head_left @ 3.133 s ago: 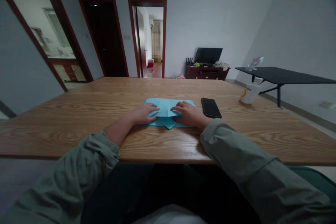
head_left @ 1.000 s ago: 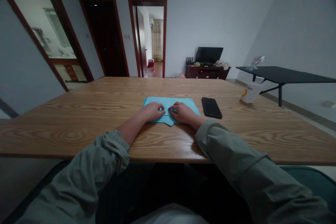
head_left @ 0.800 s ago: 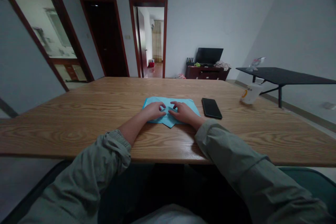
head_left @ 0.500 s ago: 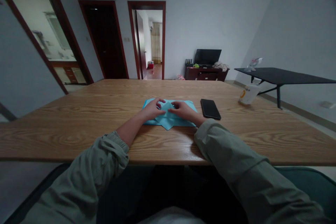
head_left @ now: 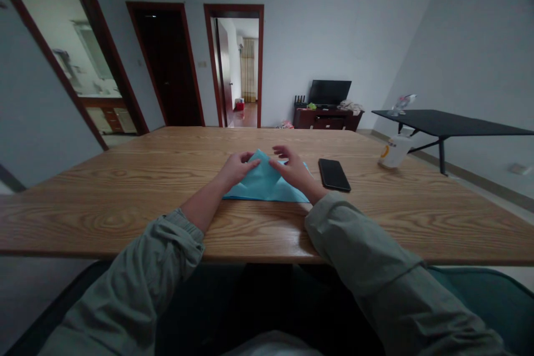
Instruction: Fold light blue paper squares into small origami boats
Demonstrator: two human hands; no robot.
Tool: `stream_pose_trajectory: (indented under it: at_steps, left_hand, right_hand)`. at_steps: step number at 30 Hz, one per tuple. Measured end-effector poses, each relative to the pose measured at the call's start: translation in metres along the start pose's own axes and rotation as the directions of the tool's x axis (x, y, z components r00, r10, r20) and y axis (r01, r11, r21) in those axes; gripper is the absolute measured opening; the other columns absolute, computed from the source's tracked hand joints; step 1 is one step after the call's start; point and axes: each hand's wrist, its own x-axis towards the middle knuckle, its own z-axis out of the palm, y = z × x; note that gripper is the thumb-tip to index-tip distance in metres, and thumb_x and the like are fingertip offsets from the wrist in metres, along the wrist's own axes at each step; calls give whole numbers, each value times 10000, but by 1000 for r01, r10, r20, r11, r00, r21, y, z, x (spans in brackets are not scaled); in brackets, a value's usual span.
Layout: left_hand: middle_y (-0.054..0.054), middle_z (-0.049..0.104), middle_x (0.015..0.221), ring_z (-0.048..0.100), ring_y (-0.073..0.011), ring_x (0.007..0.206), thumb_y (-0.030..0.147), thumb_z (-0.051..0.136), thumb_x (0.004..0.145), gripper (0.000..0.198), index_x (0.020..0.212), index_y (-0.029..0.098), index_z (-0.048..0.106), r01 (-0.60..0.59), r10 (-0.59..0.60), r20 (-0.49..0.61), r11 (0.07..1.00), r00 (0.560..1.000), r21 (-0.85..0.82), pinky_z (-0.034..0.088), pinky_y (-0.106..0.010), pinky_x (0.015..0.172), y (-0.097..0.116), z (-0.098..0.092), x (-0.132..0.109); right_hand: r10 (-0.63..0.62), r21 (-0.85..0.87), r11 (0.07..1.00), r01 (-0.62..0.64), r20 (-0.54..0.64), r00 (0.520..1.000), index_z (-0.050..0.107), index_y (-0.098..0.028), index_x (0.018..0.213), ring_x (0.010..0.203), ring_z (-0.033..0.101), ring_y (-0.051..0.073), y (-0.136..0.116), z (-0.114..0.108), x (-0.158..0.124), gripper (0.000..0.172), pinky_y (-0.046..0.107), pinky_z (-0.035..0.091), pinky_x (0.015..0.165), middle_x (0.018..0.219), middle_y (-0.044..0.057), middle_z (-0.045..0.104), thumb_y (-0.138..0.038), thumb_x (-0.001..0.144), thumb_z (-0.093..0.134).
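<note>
Light-blue folded paper (head_left: 267, 188) at near-middle of the wood table (head_left: 125, 194), one pointed flap raised. Left hand (head_left: 238, 169) pinches the flap's left side, thumb on the near face. Right hand (head_left: 293, 169): thumb at the flap's right edge, fingers spread clear of it. Black phone (head_left: 334, 174) lies just right; white cup (head_left: 394, 153) farther right.
</note>
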Motion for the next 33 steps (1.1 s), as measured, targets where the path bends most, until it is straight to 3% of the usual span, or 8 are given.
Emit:
stream_pose_trajectory:
  at_steps: [4, 8, 10, 13, 20, 25, 28, 33]
  left_hand:
    - [-46, 689, 822, 622, -153, 710, 415, 747, 683, 367, 914, 145, 653, -88, 56, -280, 991, 958, -103, 496, -269, 663, 1, -9, 7]
    - [-19, 674, 794, 622, -139, 669, 378, 751, 676, 364, 929, 164, 601, -163, 66, -364, 956, 929, -243, 510, -270, 644, 2, -12, 10]
    - [-9, 670, 790, 624, -138, 664, 371, 752, 674, 360, 923, 177, 580, -155, 42, -341, 938, 939, -311, 515, -272, 646, 4, -10, 8]
    - [2, 665, 789, 627, -141, 670, 353, 745, 682, 346, 922, 191, 556, -116, 14, -246, 906, 969, -407, 520, -279, 656, 9, -6, 3]
    - [-5, 671, 842, 636, -150, 732, 309, 714, 712, 333, 972, 193, 542, -61, 24, -80, 863, 996, -502, 515, -278, 681, 14, -2, -5]
    - [5, 659, 798, 601, -129, 663, 318, 688, 718, 309, 958, 189, 543, -49, 39, -35, 935, 999, -351, 471, -242, 618, 16, -2, -9]
    - [9, 648, 768, 594, -133, 683, 318, 694, 701, 251, 862, 171, 568, -86, 86, -7, 982, 996, -166, 453, -237, 632, 18, -2, -11]
    - [-1, 635, 724, 581, -132, 662, 328, 683, 717, 212, 809, 150, 611, -136, 136, 51, 991, 989, 0, 441, -242, 622, 17, -1, -13]
  right_hand:
    - [70, 15, 998, -68, -209, 975, 590, -180, 986, 779, 582, 171, -1, -7, 1, 300, 301, 471, 669, 909, 59, 634, -374, 761, 629]
    - [258, 156, 951, -268, 81, 963, 575, -177, 829, 569, 547, 127, -5, -3, -6, 192, 251, 438, 519, 670, 6, 594, -359, 778, 608]
    - [337, 208, 899, -385, 232, 912, 569, -181, 912, 534, 561, 121, -9, 2, -11, 205, 232, 425, 467, 690, 9, 621, -338, 785, 607]
    - [408, 296, 825, -482, 279, 869, 520, -197, 1035, 571, 609, 125, -17, 5, -15, 286, 223, 447, 465, 815, 35, 673, -300, 786, 615]
    - [365, 442, 759, -478, 319, 874, 517, -224, 1122, 752, 666, 164, -19, 0, -17, 426, 245, 508, 551, 1052, 69, 667, -310, 732, 667]
    - [266, 563, 684, -463, 399, 878, 582, -248, 1124, 901, 658, 212, -14, -1, -16, 364, 333, 540, 690, 1141, 63, 646, -375, 786, 536]
    - [290, 598, 644, -477, 386, 876, 571, -233, 1213, 945, 645, 232, -14, -3, -14, 460, 388, 536, 762, 1116, 73, 657, -392, 817, 400]
    - [235, 576, 713, -400, 341, 910, 518, -244, 1333, 1058, 596, 235, -16, -10, -13, 540, 393, 534, 813, 1212, 64, 628, -404, 833, 392]
